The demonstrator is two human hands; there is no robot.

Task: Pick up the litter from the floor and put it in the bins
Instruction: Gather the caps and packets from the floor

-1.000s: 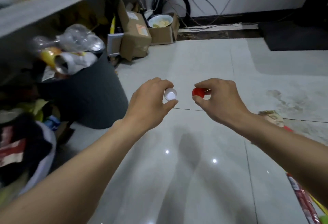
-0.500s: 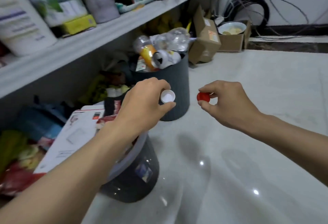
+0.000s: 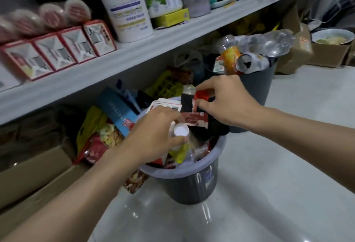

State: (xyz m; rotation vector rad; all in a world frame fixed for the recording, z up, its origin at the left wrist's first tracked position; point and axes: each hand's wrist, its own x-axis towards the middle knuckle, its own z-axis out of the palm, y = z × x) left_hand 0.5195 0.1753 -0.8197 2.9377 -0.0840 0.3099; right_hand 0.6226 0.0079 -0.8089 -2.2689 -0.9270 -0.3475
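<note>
My left hand [image 3: 153, 138] pinches a white bottle cap [image 3: 181, 130] just above the near grey bin [image 3: 192, 186], which is heaped with wrappers, cartons and a dark cloth. Farther back over the same bin, my right hand [image 3: 228, 101] pinches a small red cap [image 3: 201, 95] between thumb and fingers; motion blurs it and the fingers hide part of it. A second dark bin [image 3: 257, 88] behind it is piled with clear plastic bottles [image 3: 269, 43] and crushed cans [image 3: 247, 62].
A long grey shelf [image 3: 134, 57] with tubs, boxes and jars overhangs the bins on the left. Snack packets and cardboard boxes [image 3: 34, 167] fill the space under it. More cardboard boxes [image 3: 301, 49] and a bowl [image 3: 332, 37] stand at the back right. Pale glossy floor tiles [image 3: 269, 193] lie to the right.
My view has swung left and down onto the near bin. Both hands moved from above the floor to over that bin, still holding the white and red caps.
</note>
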